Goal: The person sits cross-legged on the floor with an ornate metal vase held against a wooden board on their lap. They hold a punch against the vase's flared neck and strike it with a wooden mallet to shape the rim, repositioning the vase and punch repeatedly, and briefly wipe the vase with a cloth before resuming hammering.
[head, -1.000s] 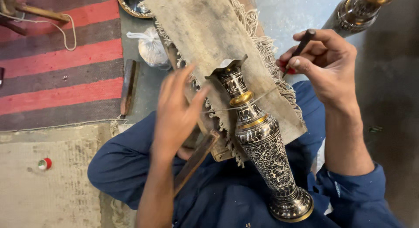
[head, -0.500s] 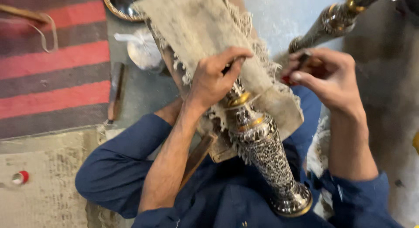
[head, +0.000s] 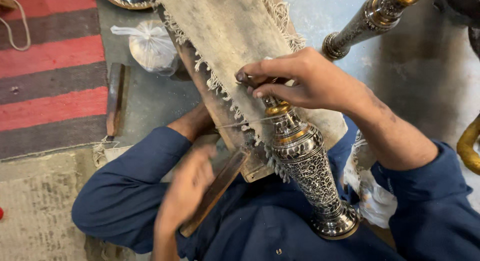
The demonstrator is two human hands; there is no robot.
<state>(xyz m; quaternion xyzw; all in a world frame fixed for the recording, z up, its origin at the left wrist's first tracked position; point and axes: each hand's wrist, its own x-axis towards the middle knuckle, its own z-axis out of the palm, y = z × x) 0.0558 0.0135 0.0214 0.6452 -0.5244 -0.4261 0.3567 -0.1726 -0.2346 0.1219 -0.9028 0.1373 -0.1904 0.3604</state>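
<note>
Since half a second ago the right hand (head: 310, 83) has swung across from the right side onto the neck of the engraved metal vase (head: 305, 161), while the left hand (head: 187, 188), which then gripped that neck, has dropped to the lap and shows blurred with motion.

The vase lies tilted across the person's lap, its neck propped on the cloth-covered wooden board (head: 235, 46) and its round foot (head: 335, 223) toward the body. The right hand closes around the top of the neck, fingertips pinched as if on a slim tool, though the tool itself is hidden beneath the fingers. The left hand hangs loosely curled beside a dark wooden stick (head: 215, 191); I cannot tell whether it grips it.

To work well here, I judge that the vase should stay bedded against the cloth so it cannot roll, and that the pinching fingers should brace on the neck for steady, small strokes.

The vase is silvery, densely chased with dark floral scrolls, with brass-coloured bands at neck and shoulder. The cloth is coarse, beige and frayed at its fringe. A second vase of like pattern (head: 370, 18) lies beyond, a knotted plastic bag (head: 150, 46) rests on the grey floor, and a red-striped rug (head: 50, 86) lies further left.
</note>
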